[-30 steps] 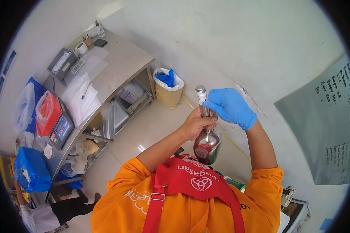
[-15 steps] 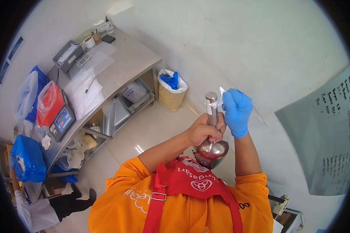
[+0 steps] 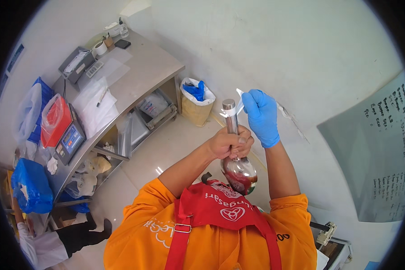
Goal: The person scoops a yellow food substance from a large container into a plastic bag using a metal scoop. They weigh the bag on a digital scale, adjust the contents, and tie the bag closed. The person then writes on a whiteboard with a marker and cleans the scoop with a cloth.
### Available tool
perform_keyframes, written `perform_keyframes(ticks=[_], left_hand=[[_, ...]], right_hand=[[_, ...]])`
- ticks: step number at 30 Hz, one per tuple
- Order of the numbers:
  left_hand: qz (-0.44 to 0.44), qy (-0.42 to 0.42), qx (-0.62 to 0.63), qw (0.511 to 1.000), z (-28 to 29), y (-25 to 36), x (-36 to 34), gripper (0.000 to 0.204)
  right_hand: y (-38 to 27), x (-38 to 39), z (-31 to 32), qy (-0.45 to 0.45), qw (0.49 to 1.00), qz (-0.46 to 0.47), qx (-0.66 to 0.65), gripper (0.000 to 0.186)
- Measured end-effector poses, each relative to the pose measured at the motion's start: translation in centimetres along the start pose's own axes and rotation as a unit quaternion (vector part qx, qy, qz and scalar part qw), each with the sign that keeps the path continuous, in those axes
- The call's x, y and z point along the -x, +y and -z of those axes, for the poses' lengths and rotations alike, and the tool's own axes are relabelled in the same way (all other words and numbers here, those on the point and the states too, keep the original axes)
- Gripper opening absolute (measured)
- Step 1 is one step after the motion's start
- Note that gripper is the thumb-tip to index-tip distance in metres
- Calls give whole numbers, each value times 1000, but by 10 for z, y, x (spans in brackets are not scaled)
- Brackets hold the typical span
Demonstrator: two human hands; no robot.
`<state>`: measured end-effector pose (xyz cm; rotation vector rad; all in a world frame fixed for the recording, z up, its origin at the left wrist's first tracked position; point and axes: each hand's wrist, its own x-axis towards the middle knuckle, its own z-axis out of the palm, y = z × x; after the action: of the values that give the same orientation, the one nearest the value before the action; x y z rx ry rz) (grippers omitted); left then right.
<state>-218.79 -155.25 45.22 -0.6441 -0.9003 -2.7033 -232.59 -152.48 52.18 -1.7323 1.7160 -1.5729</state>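
My bare left hand (image 3: 233, 143) is wrapped around the thick cylindrical handle of a shiny metal ladle (image 3: 239, 175). Its rounded head hangs below the fist, close to my red apron, and mirrors red and dark colours. The handle's capped top sticks up above my fingers, with a bit of white material against it. Just to the right, my right hand (image 3: 262, 118), in a blue glove, is closed on a thin white strip (image 3: 240, 100). Whether that strip is paper, cloth or film I cannot tell. It points toward the handle's top.
A steel table (image 3: 153, 63) at left bears papers, a digital scale (image 3: 70, 139) and a red container (image 3: 54, 123). A lined waste bin (image 3: 197, 108) stands by the wall. Blue-wrapped goods (image 3: 33, 186) and another person (image 3: 49, 245) are at lower left; a written board (image 3: 369, 148) hangs right.
Both hands have shifted slightly left with the ladle. The ladle's head has turned, its handle tilts differently, and the gloved hand with the white strip has moved a little higher relative to it.
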Motion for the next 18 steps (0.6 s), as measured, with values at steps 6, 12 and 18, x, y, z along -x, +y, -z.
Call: perform_keyframes(ticks=[6, 12, 18], left_hand=[[-36, 378, -204, 902, -15, 0, -3, 33], [-100, 460, -375, 799, 5, -18, -6, 16], [-94, 474, -404, 777, 8, -23, -8, 13]], right_hand=[[-19, -3, 16, 91, 995, 2, -38, 15], [-13, 32, -8, 53, 975, 142, 163, 29], [-14, 39, -18, 102, 973, 141, 150, 15]])
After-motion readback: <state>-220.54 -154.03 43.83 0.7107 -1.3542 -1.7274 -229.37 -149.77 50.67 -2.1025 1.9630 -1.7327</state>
